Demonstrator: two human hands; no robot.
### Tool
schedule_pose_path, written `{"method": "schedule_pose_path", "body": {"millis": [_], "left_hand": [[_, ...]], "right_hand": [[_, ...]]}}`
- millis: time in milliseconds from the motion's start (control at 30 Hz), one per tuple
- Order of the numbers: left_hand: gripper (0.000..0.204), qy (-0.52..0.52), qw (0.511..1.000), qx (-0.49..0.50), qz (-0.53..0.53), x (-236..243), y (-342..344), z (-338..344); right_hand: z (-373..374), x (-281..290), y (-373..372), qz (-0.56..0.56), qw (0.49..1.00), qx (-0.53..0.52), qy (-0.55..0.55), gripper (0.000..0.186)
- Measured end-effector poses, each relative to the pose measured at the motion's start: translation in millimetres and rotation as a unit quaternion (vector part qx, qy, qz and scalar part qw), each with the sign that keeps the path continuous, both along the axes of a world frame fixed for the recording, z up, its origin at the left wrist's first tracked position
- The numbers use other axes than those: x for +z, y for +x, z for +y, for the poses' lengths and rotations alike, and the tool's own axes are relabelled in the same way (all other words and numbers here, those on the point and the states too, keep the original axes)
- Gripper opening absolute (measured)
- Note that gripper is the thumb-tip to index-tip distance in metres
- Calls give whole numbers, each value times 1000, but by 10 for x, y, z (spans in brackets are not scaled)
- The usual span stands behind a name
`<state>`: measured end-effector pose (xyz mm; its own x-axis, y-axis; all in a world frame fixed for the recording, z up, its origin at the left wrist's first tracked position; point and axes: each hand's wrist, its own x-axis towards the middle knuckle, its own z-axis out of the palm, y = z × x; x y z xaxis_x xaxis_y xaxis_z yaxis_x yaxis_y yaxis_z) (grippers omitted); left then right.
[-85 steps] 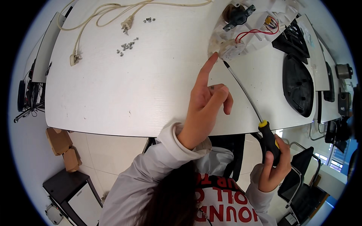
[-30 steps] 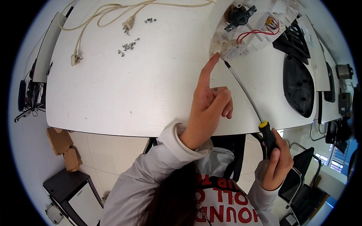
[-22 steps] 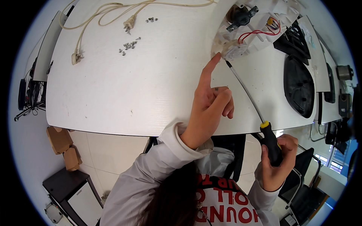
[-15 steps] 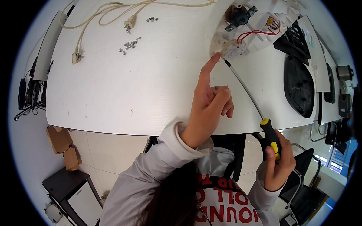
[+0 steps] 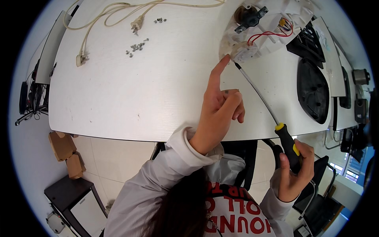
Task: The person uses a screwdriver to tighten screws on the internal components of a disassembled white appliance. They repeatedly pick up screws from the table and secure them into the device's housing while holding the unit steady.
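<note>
With its index finger stretched out, my left hand (image 5: 219,104) touches the near edge of a white plastic housing (image 5: 262,47); its other fingers are loosely curled and hold nothing. My right hand (image 5: 298,173), at the lower right past the table edge, grips the handle end of a long screwdriver (image 5: 258,93) with a black and yellow handle. The shaft slants up to the left, its tip at the housing's edge beside my left fingertip. What the tip bears on is too small to make out. Red wires (image 5: 270,34) and a black part (image 5: 251,19) sit in the housing.
Loose screws (image 5: 137,47) lie in two small piles on the white table (image 5: 118,98). A cream power cord (image 5: 136,24) runs along the far left. On the right are a black plastic cover (image 5: 312,91) and a black tool case (image 5: 308,43). Cardboard boxes (image 5: 65,148) are below left.
The screwdriver's handle has shifted slightly down and right, and has turned in my right hand. My left hand has stayed nearly still.
</note>
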<state>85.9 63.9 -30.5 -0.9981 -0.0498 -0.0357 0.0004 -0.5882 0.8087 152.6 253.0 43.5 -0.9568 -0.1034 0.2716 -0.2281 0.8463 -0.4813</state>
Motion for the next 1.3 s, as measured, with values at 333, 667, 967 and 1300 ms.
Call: {"method": "schedule_pose_path", "body": {"millis": [333,667,967,1300], "left_hand": [[63,3,1000,-5,4,-9,-5,4],[64,-2,1000,-3,-1,1,-2,-4],[64,-4,1000,-1,-3,-2,-7,10],[65,-9,1000,-3,-7,5,-8,9]], "right_hand": [[21,-99,49,-71,990,24,-120,49],[-29,3,-2,14,1000,2,24,34],[10,3,14,-70,997,-21,-41,29],[-21,-61,6,27,998,5,-56,42]]}}
